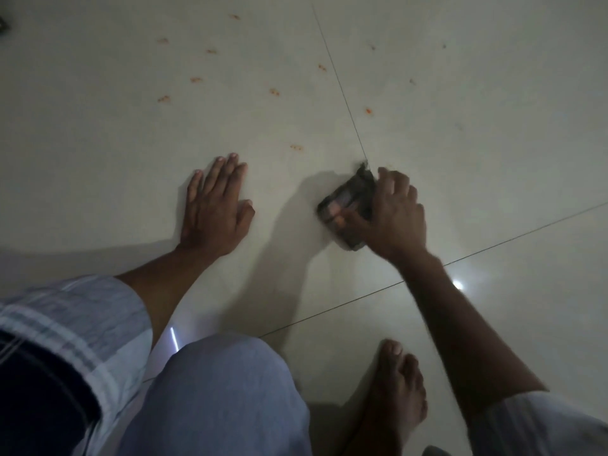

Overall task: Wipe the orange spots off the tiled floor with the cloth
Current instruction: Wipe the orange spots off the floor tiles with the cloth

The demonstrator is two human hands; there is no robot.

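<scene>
Cloth (pixel 348 209), dark and bunched, sits pressed to the tiled floor (pixel 493 143) under the right hand (pixel 393 213), fingers clamped over it on the grout line. Left hand (pixel 215 209) lies flat and spread, bracing the crouch. Orange spots (pixel 274 92) scatter farther out, nearest one (pixel 296 147) just beyond, unwiped.

Cloth (pixel 348 210): no legible text (pattern blurred).
Tiled floor (pixel 493 143): no markings.
Sleeve (pixel 75 324): no label.

Glossy, smooth pale floor tiles (pixel 460 143) mirror a lamp glare beside a dark, crumpled cloth (pixel 348 205) and checked woven sleeve (pixel 82 311).
</scene>
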